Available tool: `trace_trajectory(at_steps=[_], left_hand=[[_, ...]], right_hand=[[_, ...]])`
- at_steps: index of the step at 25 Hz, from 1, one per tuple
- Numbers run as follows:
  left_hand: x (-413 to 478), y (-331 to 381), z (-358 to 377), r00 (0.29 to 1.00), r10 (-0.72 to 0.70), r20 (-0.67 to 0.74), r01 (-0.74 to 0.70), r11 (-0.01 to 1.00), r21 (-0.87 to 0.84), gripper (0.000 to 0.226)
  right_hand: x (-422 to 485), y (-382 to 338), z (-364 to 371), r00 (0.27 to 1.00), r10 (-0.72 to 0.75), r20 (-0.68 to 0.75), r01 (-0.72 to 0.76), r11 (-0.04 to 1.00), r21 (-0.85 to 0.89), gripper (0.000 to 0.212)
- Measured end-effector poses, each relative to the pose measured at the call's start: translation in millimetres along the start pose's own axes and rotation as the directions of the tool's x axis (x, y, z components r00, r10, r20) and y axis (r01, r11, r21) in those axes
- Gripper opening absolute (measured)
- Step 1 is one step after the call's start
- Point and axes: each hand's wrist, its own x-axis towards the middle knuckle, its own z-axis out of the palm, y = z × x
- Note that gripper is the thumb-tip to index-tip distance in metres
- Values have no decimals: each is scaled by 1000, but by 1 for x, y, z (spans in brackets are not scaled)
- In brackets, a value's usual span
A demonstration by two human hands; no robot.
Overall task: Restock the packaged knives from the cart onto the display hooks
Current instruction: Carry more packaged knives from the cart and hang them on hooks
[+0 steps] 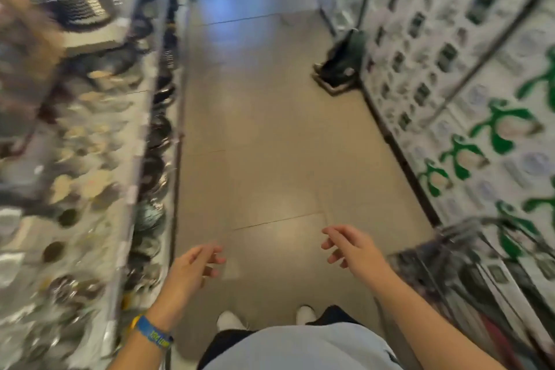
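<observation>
Left hand (192, 267) and right hand (353, 249) loose, spread, holding nothing, both left of the cart (464, 233); should turn to it, grip one blurred pack (497, 275) by its top.

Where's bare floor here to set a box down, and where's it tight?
Bare floor runs down the middle, between the left shelves and the right display, ahead of the empty left hand and right hand. Tight: the cart beside the right display at lower right, and a dark blurred object on the floor farther along that side. Left shelves look packed.
</observation>
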Motion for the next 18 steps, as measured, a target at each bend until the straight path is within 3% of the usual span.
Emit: trace_trajectory(at_steps=[3, 7, 12, 18], left_hand=[[23, 25, 58, 988, -18, 152, -5, 988, 153, 26], [58, 62, 140, 921, -17, 389, -117, 940, 320, 27], [85, 104, 245, 736, -91, 670, -319, 827, 463, 29], [106, 126, 316, 548, -234, 803, -488, 690, 534, 27]], right_hand=[[-28, 35, -54, 973, 115, -199, -95, 990, 108, 19], [-69, 71, -83, 880, 279, -385, -184, 947, 265, 19], [-96, 87, -80, 695, 480, -535, -224, 852, 474, 21], [-101, 84, -67, 452, 646, -615, -152, 735, 661, 19]])
